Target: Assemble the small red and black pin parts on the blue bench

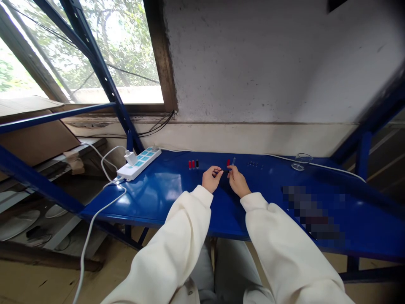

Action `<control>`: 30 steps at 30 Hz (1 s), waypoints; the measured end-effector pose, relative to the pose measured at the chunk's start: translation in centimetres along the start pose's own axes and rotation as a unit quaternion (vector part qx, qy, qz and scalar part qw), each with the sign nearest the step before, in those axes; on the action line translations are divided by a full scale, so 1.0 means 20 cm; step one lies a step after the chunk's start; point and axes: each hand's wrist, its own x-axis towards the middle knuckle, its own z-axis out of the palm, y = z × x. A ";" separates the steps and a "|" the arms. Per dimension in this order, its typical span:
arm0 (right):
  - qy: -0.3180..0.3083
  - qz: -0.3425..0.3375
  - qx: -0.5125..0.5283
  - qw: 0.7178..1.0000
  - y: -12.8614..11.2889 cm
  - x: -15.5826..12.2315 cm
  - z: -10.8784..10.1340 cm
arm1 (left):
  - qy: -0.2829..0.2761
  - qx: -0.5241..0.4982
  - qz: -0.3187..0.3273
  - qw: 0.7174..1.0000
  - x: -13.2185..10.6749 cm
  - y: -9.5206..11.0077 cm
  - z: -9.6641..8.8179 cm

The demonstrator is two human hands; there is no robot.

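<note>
My left hand [211,177] and my right hand [237,180] meet over the middle of a blue metal shelf [164,198]. Both have their fingers curled in a pinch around a small dark part held between them, too small to name. A small red piece [228,162] and a thin clear tube [233,161] stand just beyond my right fingertips. To the left stand two red pieces [191,164] and a black one [197,163]. Both arms wear white sleeves.
A white power strip [139,162] with a plugged-in adapter and white cable lies at the shelf's back left. A clear glass dish [301,161] sits at the back right, several tiny dark parts [255,164] lie between. Blue rack struts flank the shelf; a window is at upper left.
</note>
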 end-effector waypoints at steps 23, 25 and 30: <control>-0.027 0.014 0.055 0.998 -0.02 0.01 -0.01 | -0.130 0.187 0.091 0.969 0.42 0.30 -0.20; -0.027 0.015 0.054 0.998 -0.02 0.01 -0.01 | -0.118 0.211 0.064 0.968 0.51 0.31 -0.24; -0.028 0.013 0.054 0.998 -0.01 0.01 0.00 | -0.163 0.337 0.061 0.925 0.57 0.22 -0.33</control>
